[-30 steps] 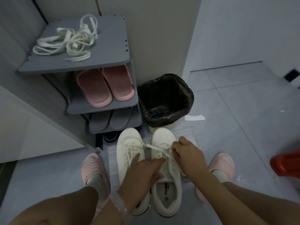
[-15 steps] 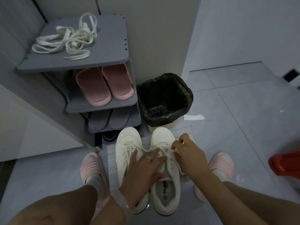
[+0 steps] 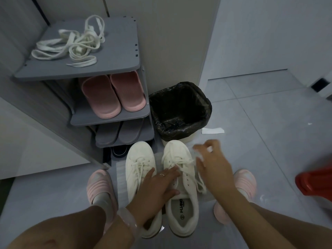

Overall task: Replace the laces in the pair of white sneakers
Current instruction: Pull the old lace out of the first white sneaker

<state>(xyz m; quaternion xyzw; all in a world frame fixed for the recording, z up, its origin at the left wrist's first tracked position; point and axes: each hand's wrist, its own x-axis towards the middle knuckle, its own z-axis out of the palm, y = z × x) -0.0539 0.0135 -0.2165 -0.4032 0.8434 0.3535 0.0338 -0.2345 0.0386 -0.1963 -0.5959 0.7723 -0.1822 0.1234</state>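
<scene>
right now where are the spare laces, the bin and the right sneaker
spare laces (image 3: 71, 45), head view, middle of the tangle on the top shelf
bin (image 3: 206, 105), head view, right rim of the black liner
right sneaker (image 3: 177, 150), head view, toe cap

I see two white sneakers (image 3: 181, 186) with off-white laces, and cream spare laces (image 3: 71, 44) on a grey shoe rack (image 3: 118, 67). Pink ribbed slippers (image 3: 113, 94) sit above grey ones (image 3: 122, 133). The bin liner (image 3: 179, 112) is black, the floor tiles (image 3: 260, 123) pale grey, and a red object (image 3: 316, 182) sits at the right edge.
</scene>
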